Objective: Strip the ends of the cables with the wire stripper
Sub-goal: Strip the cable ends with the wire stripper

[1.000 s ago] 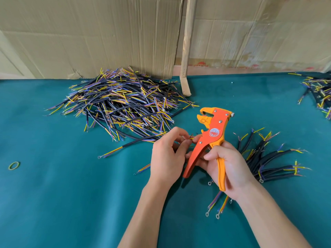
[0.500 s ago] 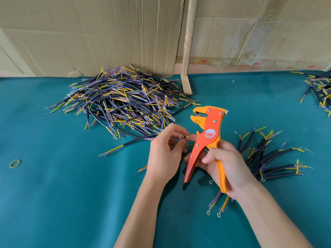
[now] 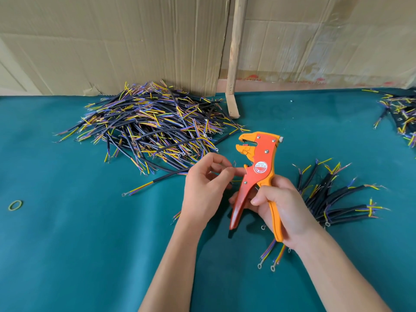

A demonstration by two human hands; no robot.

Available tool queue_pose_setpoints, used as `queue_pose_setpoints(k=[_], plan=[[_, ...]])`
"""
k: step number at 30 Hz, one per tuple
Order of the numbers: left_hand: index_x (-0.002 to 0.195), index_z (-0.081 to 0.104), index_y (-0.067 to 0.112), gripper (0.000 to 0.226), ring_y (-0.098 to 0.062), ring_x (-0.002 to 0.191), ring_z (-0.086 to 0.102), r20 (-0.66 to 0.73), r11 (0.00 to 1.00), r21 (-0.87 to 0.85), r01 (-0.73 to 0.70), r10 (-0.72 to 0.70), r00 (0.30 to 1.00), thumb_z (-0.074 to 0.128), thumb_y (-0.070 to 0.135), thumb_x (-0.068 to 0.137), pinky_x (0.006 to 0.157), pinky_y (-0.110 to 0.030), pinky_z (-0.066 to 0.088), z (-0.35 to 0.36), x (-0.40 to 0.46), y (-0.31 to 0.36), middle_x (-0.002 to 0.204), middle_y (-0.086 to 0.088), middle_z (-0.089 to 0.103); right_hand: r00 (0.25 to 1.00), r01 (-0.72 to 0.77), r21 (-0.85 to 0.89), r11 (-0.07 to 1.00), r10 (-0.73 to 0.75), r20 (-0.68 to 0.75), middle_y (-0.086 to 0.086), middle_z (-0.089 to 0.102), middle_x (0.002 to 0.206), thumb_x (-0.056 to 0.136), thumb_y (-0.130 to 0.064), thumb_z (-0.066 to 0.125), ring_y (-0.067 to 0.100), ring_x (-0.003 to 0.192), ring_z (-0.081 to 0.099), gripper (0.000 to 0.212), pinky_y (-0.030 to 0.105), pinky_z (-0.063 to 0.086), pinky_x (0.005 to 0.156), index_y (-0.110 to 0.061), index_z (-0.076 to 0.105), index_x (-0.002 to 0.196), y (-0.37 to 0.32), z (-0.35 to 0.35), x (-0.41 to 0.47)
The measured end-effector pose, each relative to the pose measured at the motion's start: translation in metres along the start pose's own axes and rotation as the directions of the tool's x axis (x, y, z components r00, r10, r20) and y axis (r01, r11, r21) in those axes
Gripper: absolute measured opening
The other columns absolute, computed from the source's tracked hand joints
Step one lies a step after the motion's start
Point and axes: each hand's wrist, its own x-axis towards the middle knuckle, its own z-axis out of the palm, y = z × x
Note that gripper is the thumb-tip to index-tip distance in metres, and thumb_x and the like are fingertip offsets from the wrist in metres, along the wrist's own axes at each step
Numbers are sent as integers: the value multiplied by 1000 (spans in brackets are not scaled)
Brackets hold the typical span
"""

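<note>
My right hand (image 3: 281,206) grips the orange wire stripper (image 3: 258,174) by its handles, jaws up and facing left, slightly apart with nothing between them. My left hand (image 3: 204,188) pinches the thin wire ends of a cable (image 3: 233,164) just left of the stripper's body; most of that cable is hidden under my hands. A big heap of black cables (image 3: 153,129) with yellow, blue and purple wires lies at the back left. A smaller bunch of cables (image 3: 333,199) lies to the right of my right hand.
The green cloth table (image 3: 78,244) runs back to a cardboard wall (image 3: 112,41) with a wooden stick (image 3: 234,59) leaning on it. A single cable (image 3: 155,182) lies left of my left hand, a rubber band (image 3: 15,205) at the far left, more cables (image 3: 403,115) at the far right.
The stripper and both hands have drifted slightly left and down. My left hand's fingers have shifted on the thin wire ends.
</note>
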Motion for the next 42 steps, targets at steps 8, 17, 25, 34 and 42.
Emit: queue_pose_setpoints(k=[8, 17, 25, 34, 42], plan=[[87, 79, 20, 9, -18, 56, 62, 5, 999, -28, 36, -36, 999, 74, 17, 92, 56, -26, 51, -11, 3, -9, 69, -7, 73, 1000, 17, 10, 1000, -17, -20, 28, 70, 99, 65, 2, 53, 38, 82, 71, 50, 42, 59, 79, -6, 79, 108, -6, 0, -1], [86, 80, 17, 14, -11, 62, 68, -198, 979, -203, -31, -10, 980, 74, 5, 90, 55, -21, 53, -11, 4, -8, 69, -2, 74, 977, -213, 39, 976, 213, 2, 29, 66, 90, 77, -2, 66, 46, 82, 69, 37, 58, 60, 77, 5, 68, 114, -16, 5, -11], [87, 83, 27, 15, -16, 67, 69, -154, 982, -185, -21, -8, 988, 80, 14, 84, 67, -34, 60, -13, 5, -14, 78, -5, 78, 966, -258, -25, 966, 259, 26, 27, 63, 84, 81, -10, 66, 39, 70, 65, 37, 52, 59, 70, 6, 64, 114, -11, 14, -13], [90, 82, 25, 25, -14, 69, 68, -98, 987, -157, -35, 20, 995, 73, 2, 89, 69, -28, 59, -17, 4, -14, 78, -6, 77, 967, -252, -48, 967, 254, 33, 24, 61, 80, 87, -13, 69, 37, 66, 61, 26, 48, 57, 62, 3, 70, 108, -14, 10, -14], [89, 82, 30, 31, -15, 69, 69, -127, 991, -125, -46, 30, 992, 72, 0, 89, 73, -33, 61, -16, 3, -14, 78, -5, 77, 965, -257, -36, 966, 258, 37, 21, 60, 75, 84, -16, 71, 35, 60, 60, 24, 44, 55, 57, 0, 71, 102, -14, 13, -16]])
